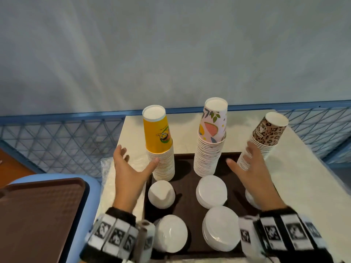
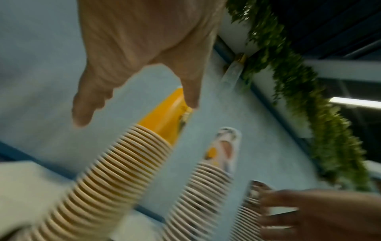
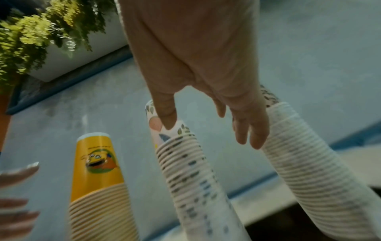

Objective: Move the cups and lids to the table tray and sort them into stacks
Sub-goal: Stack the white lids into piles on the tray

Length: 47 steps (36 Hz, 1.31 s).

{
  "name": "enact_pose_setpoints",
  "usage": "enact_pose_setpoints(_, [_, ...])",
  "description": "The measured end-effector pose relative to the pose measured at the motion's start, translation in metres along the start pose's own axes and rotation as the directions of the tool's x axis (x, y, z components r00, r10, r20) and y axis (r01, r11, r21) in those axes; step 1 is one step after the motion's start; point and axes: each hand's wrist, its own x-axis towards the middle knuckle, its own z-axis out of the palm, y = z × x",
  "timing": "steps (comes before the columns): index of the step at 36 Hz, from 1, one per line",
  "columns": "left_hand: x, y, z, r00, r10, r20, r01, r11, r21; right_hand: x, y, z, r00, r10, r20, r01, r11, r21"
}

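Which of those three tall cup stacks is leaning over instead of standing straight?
The leopard-print stack, farthest right beside the right hand. It tilts to the right, while the yellow stack and the floral stack stand upright.

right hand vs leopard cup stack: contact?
Cannot tell. In the head view the right hand's straight fingers overlap the leopard cup stack; in the blurred right wrist view they lie beside it, and neither view shows contact or a gap.
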Motion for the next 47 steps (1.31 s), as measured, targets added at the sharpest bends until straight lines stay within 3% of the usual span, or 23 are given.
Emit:
enact_pose_setpoints(2, [-0.035, 0.006, 0.012, 0.999, 0.038, 0.006, -0.036, 0.987, -0.156, -0.021, 0.021, 0.005, 0.997, 0.082, 0.005, -0.082, 0.997, 0.01])
enact_pose_setpoints(4, [-0.068, 0.004, 0.034, 0.983, 0.001, 0.185, 0.033, 0.984, -0.178, -0.041, 0.043, 0.011, 0.983, 0.174, 0.051, -0.175, 0.984, 0.028])
enact_pose_setpoints(6, [-0.095, -0.007, 0.058, 0.905, -0.09, 0.415, 0.131, 0.989, -0.071, -0.06, 0.061, 0.017, 0.966, 0.237, 0.105, -0.24, 0.97, 0.021])
enact_pose_setpoints(8, [-0.112, -0.022, 0.08, 0.83, -0.154, 0.536, 0.177, 0.984, 0.009, -0.075, 0.076, 0.022, 0.949, 0.28, 0.143, -0.282, 0.959, -0.01])
enact_pose_setpoints(14, [-0.126, -0.059, 0.108, 0.742, -0.339, 0.579, 0.184, 0.933, 0.311, -0.097, 0.095, 0.026, 0.925, 0.331, 0.188, -0.309, 0.941, -0.135])
enact_pose_setpoints(21, [-0.134, -0.065, 0.114, 0.759, -0.289, 0.583, 0.084, 0.932, 0.353, -0.106, 0.098, 0.024, 0.909, 0.332, 0.253, -0.3, 0.941, -0.155])
enact_pose_setpoints(31, [-0.14, -0.066, 0.105, 0.781, -0.23, 0.581, 0.044, 0.948, 0.316, -0.113, 0.089, 0.022, 0.939, 0.271, 0.211, -0.252, 0.961, -0.113])
enact_pose_setpoints(36, [-0.133, -0.051, 0.091, 0.829, -0.155, 0.538, 0.035, 0.973, 0.226, -0.115, 0.068, 0.015, 0.952, 0.257, 0.167, -0.261, 0.965, 0.002])
enact_pose_setpoints(42, [-0.123, -0.022, 0.06, 0.816, -0.195, 0.544, 0.258, 0.965, -0.042, -0.111, 0.016, 0.012, 0.962, 0.21, 0.172, -0.229, 0.968, 0.101])
enact_pose_setpoints(47, [-0.115, -0.018, 0.03, 0.874, -0.203, 0.441, 0.294, 0.944, -0.148, -0.126, -0.017, 0.036, 0.955, 0.129, 0.269, -0.176, 0.972, 0.158])
